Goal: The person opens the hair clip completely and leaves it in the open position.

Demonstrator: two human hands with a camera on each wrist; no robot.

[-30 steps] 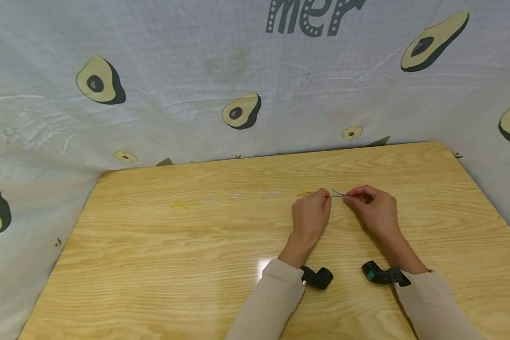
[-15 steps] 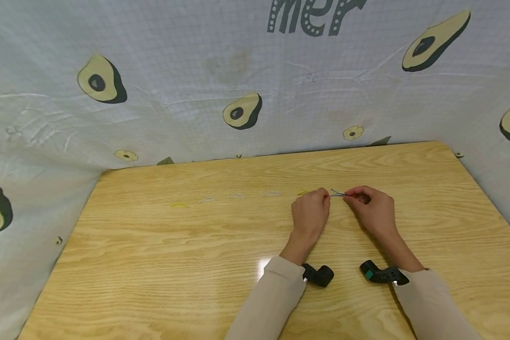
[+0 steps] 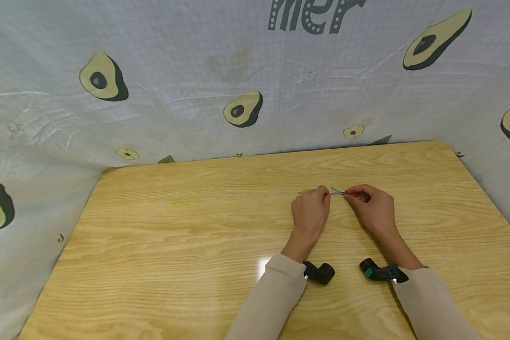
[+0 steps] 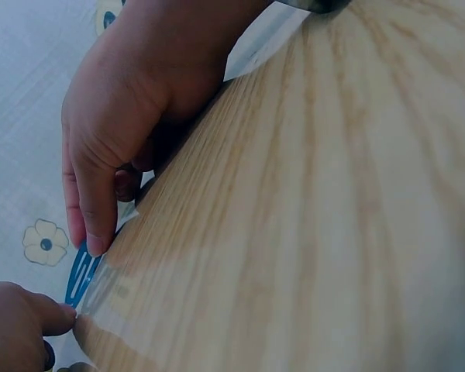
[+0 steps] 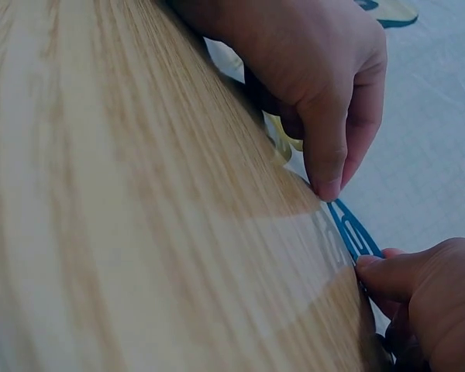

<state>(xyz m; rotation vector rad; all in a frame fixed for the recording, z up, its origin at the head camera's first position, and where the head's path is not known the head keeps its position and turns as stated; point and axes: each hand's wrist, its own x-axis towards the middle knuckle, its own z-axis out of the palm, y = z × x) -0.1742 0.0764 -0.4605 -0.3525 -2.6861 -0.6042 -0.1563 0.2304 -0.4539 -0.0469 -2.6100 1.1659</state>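
A blue snap hair clip (image 3: 337,191) is held between both hands just above or on the wooden table, its two arms spread apart at the left. My left hand (image 3: 310,212) pinches or touches its left end; the fingertips partly hide that end. My right hand (image 3: 371,208) pinches the other end between thumb and index finger. Slots show along the clip (image 4: 80,273) in the left wrist view, and the clip (image 5: 353,229) spans both sets of fingertips in the right wrist view. A yellow clip (image 3: 302,191) lies behind my left hand, mostly hidden.
Leftward along the table (image 3: 153,264) lies a row of small clips: a white clip (image 3: 272,192), another white clip (image 3: 237,194), a third pale clip (image 3: 208,198) and a yellow clip (image 3: 180,203). An avocado-printed sheet (image 3: 174,56) hangs behind the table.
Both hands stay nearly in place on the blue clip; the right hand has shifted very slightly left. The head view has drifted a little. The row of clips lies as before.
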